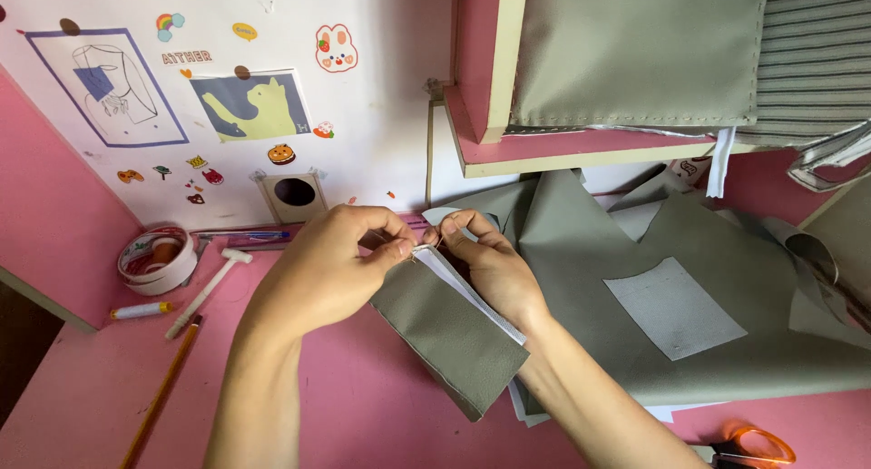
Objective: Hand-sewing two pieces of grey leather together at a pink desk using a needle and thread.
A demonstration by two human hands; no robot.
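My left hand (331, 265) and my right hand (490, 265) meet above the pink table (363, 405). Both pinch the top corner of a small folded grey-green fabric piece (449, 333) with a white lining edge. The piece hangs down toward me between my wrists. A thin needle or pin may sit at the pinched corner; it is too small to tell.
A large grey-green fabric sheet (726, 288) with a pale rectangular patch (673, 307) lies at right. Tape rolls (156, 258), a small white hammer (207, 289), a glue stick (141, 311) and a pencil (163, 392) lie at left. Orange-handled scissors (753, 446) sit at bottom right. A pink shelf (581, 147) overhangs.
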